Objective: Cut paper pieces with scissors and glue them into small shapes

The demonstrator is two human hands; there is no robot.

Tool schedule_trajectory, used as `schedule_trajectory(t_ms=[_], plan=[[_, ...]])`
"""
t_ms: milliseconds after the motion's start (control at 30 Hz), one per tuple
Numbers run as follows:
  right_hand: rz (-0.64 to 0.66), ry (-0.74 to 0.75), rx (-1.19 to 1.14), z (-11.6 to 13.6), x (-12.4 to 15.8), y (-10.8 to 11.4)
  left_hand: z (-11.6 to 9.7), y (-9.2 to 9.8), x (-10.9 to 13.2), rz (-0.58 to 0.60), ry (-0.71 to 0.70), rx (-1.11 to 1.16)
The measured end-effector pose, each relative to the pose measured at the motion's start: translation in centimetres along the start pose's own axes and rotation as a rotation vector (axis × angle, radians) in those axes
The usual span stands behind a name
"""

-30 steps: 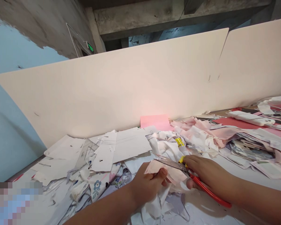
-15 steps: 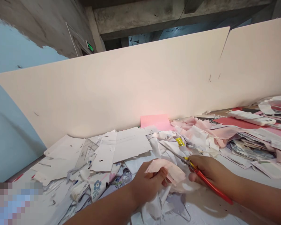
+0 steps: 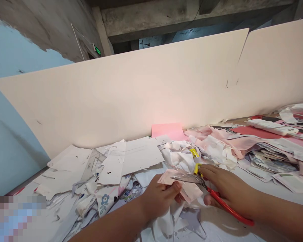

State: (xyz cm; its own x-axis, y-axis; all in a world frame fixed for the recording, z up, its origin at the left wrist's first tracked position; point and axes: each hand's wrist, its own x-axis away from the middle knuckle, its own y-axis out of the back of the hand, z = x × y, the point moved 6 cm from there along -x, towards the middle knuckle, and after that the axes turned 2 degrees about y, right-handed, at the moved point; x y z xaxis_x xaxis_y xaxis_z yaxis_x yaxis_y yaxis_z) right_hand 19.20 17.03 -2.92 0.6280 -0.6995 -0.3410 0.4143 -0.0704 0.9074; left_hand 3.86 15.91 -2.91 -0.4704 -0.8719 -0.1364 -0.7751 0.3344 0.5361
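Note:
A piece of pale pink fabric (image 3: 192, 192) is pinched between the thumb and fingers of my left hand (image 3: 159, 198), low in the middle of the view. My right hand (image 3: 226, 185) grips scissors (image 3: 223, 205) with red handles and a yellow part near the pivot. Their metal blades point left and lie across the upper side of the pink fabric, close to my left thumb. White and lilac fabric scraps (image 3: 189, 222) lie beneath both hands.
White card pieces (image 3: 141, 155) and a clear ruler (image 3: 92, 164) lie at the left over floral scraps (image 3: 104, 201). Pink and white cloth, stacked pieces (image 3: 272, 159) and a white power strip (image 3: 272, 127) are at the right. A cream panel (image 3: 116, 101) stands behind.
The scissor blades have swung down and left onto the pink fabric; before, they pointed up and away behind it. My right hand has turned with them. My left hand has barely moved.

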Motion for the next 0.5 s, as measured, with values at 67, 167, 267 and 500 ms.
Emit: schedule_trajectory(t_ms=[67,167,267,500], plan=[[0.01,-0.009,-0.002,0.2,-0.09,0.07,0.06,0.02,0.05,-0.001,0.01,-0.027],[0.033,-0.026,0.003,0.31,-0.19,0.06,0.33,-0.05,0.08,0.002,0.048,-0.04],[0.043,-0.033,0.009,0.26,-0.2,-0.09,0.41,-0.11,0.1,0.007,0.068,-0.033],[-0.019,-0.07,0.027,0.01,-0.07,-0.27,0.48,0.02,0.03,-0.032,0.089,0.008]])
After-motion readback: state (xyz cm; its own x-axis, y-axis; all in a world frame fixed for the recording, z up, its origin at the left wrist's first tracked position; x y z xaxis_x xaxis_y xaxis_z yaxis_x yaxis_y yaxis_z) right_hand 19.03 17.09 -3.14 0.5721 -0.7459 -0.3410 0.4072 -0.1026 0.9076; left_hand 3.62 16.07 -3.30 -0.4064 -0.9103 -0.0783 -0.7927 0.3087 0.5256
